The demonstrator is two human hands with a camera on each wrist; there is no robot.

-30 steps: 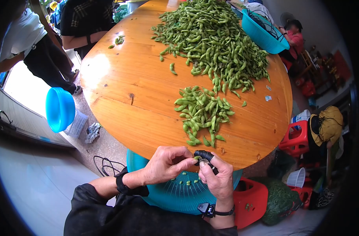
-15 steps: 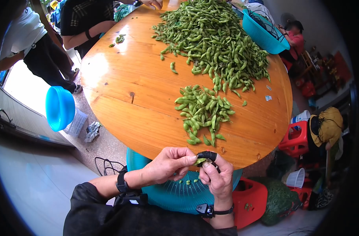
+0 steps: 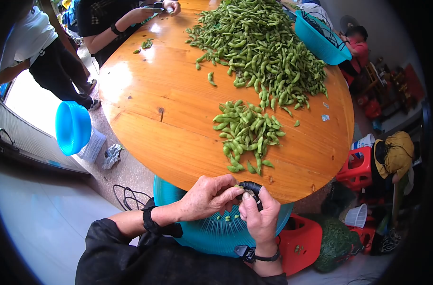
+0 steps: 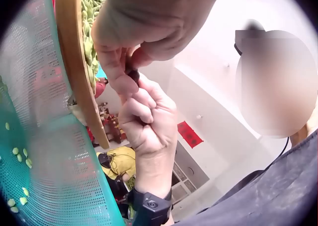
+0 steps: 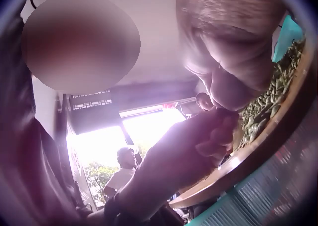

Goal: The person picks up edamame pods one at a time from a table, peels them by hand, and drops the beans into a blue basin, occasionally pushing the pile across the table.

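Observation:
Over a teal mesh basket (image 3: 188, 237) on my lap, both hands meet at the near edge of the round wooden table (image 3: 169, 123). My left hand (image 3: 234, 190) and right hand (image 3: 247, 195) pinch one small edamame pod (image 3: 245, 192) between their fingertips; the pod is mostly hidden. A black wrap (image 3: 251, 185) covers my right forefinger. Shelled beans (image 3: 226, 218) lie in the basket. In the left wrist view the left hand (image 4: 124, 69) meets the right hand (image 4: 149, 116) beside the table edge (image 4: 79, 87). A small pile of pods (image 3: 247, 133) lies just beyond my hands.
A large heap of pods (image 3: 259, 47) covers the far half of the table, with a teal basin (image 3: 318, 33) at its right edge. Another person's arm (image 3: 126, 21) reaches onto the far left. A blue tub (image 3: 73, 128) and red stools (image 3: 356, 168) stand on the floor.
The green pod that showed between my fingertips half a second ago is now nearly covered by them. The person at the far left has moved an arm over the table.

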